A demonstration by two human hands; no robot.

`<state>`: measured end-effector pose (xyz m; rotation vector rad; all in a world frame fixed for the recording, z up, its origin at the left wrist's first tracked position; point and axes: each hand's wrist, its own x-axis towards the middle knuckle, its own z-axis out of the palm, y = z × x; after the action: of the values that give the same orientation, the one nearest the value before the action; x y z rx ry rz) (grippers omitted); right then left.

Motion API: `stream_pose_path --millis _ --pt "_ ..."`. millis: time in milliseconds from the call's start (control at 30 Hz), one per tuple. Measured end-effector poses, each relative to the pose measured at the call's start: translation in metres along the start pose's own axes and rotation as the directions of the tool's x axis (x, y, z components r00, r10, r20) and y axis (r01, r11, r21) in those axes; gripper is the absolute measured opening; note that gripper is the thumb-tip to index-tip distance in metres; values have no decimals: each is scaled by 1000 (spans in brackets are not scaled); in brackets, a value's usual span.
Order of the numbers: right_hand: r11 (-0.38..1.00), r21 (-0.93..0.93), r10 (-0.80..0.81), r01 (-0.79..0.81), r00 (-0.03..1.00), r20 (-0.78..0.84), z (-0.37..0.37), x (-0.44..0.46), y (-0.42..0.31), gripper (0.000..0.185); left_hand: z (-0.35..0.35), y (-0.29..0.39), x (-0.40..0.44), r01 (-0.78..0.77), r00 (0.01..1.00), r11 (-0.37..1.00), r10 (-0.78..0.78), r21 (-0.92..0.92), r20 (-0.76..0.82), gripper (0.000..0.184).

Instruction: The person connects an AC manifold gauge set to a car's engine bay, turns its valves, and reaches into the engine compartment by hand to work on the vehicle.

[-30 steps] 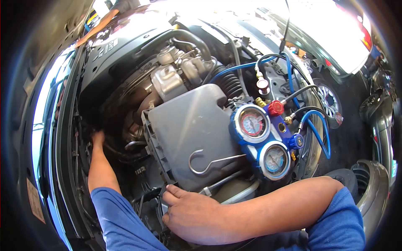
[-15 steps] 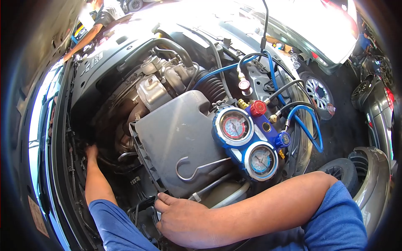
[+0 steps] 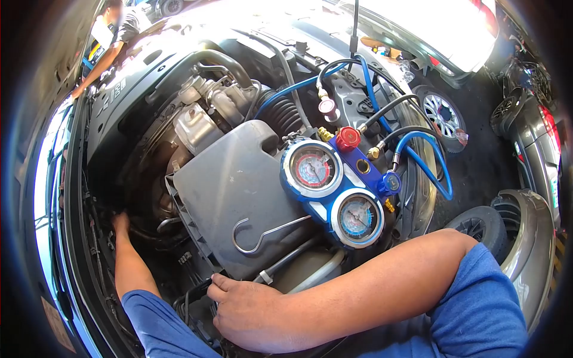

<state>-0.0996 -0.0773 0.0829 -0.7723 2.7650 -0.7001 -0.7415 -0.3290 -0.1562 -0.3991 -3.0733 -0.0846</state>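
Observation:
My left hand point(image 3: 121, 222) reaches deep into the dark gap between the engine and the car body's edge; its fingers are hidden. At the near corner of the black air filter box point(image 3: 230, 185), my right hand point(image 3: 248, 313) is curled downward over dark parts. What its fingers grip is out of sight. A blue manifold gauge set point(image 3: 352, 182) with two round dials lies on the right side of the box. Its metal hook point(image 3: 259, 241) stretches across the lid, and blue and black hoses point(image 3: 444, 173) run from its valves.
Metal engine parts point(image 3: 197, 122) and a ribbed intake hose point(image 3: 283, 113) lie beyond the box. Another person's arm point(image 3: 98, 71) rests at the far left edge of the bay. A loose wheel point(image 3: 441, 116), a tyre point(image 3: 480, 232) and a bumper panel point(image 3: 531, 238) stand at the right.
The whole scene has shifted left and slightly up as my head moved. Both my hands keep about the same places in the engine bay.

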Motion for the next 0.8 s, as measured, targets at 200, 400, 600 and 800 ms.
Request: stream_pose_path --millis 200,400,600,800 --pt "1000 8 10 -10 1000 0 5 4 -1 29 -21 20 -27 20 996 1000 -20 1 86 63" --pt "1000 6 -1 1 1000 -14 5 2 0 30 -11 13 -18 77 997 995 -78 -61 -10 62" --pt "1000 4 -21 21 999 -25 3 0 0 28 -27 43 -48 148 989 981 -146 -125 30 64" --pt "999 20 -22 25 990 -140 4 -6 1 24 25 -5 -2 -137 963 966 181 218 -199 39"
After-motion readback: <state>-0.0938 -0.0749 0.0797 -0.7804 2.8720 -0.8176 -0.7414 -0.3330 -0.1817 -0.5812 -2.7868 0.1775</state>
